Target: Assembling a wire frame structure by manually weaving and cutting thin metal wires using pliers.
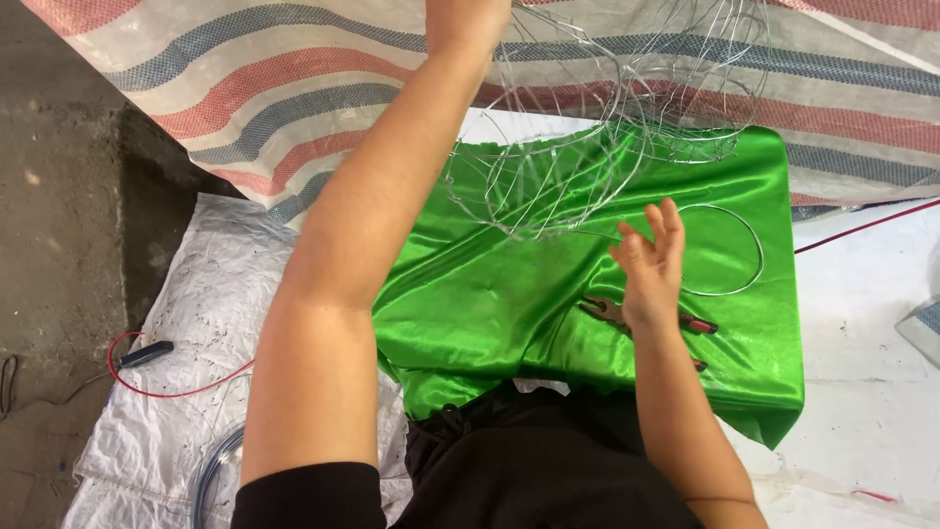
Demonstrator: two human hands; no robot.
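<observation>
My left hand [468, 22] is raised at the top edge, closed on the rim of a silver wire frame [587, 127] that hangs in the air. Below it, shiny green satin cloth [490, 294] lies spread over my lap. My right hand [648, 260] hovers above the cloth with fingers apart, holding nothing. Under that hand lie pliers [607, 312] with red handles. A loose wire ring [725, 250] rests on the cloth just right of my right hand.
A striped red, blue and white tarp [245, 78] hangs behind. A white woven sack [166, 392] covers the ground at left, with a red cable [147, 387] and a small dark plug on it. Bare concrete floor [59, 245] is at far left.
</observation>
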